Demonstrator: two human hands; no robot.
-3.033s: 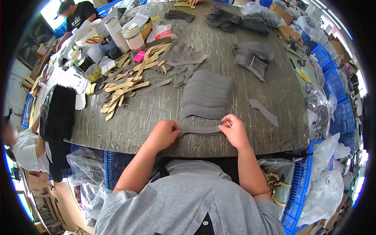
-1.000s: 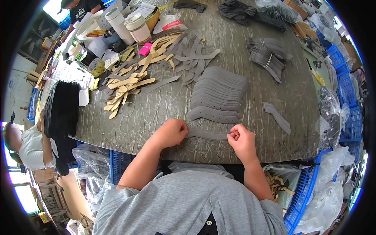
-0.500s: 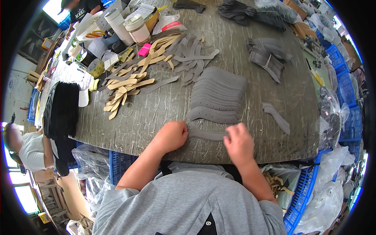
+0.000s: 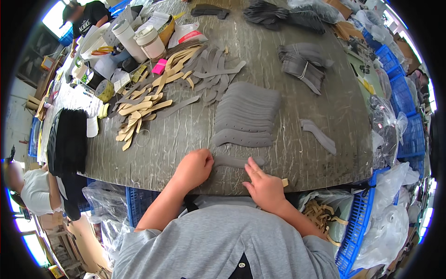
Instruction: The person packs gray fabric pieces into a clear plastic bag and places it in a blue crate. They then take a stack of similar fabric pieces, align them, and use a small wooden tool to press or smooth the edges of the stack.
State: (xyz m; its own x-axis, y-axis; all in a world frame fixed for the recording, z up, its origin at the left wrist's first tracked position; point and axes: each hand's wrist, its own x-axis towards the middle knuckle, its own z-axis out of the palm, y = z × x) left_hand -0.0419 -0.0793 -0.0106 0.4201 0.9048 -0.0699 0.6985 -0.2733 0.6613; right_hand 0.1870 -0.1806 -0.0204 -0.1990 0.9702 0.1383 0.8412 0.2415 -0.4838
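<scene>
In front of me a single curved grey fabric strip (image 4: 231,161) lies flat on the table. My left hand (image 4: 194,168) is closed at the strip's left end, thumb and fingers pinched together over it. My right hand (image 4: 265,186) is open, its outstretched fingertips resting on the strip near the right end. Beside that hand, at the table's near edge, is a small tan piece (image 4: 285,182), partly hidden. Just beyond the strip, matching grey pieces (image 4: 248,109) lie fanned in an overlapping row; small holes show on the nearest ones.
Loose tan and grey strips (image 4: 139,107) are heaped at left, near a white jar (image 4: 149,43). A banded grey bundle (image 4: 303,65) and a lone grey strip (image 4: 318,136) lie at right. A black stack (image 4: 68,139) sits at the left edge. Blue crates (image 4: 355,232) flank the table.
My right hand has come nearer to me, and its fingers now lie stretched on the strip. A small tan piece has appeared beside it. My left hand stays at the strip's left end.
</scene>
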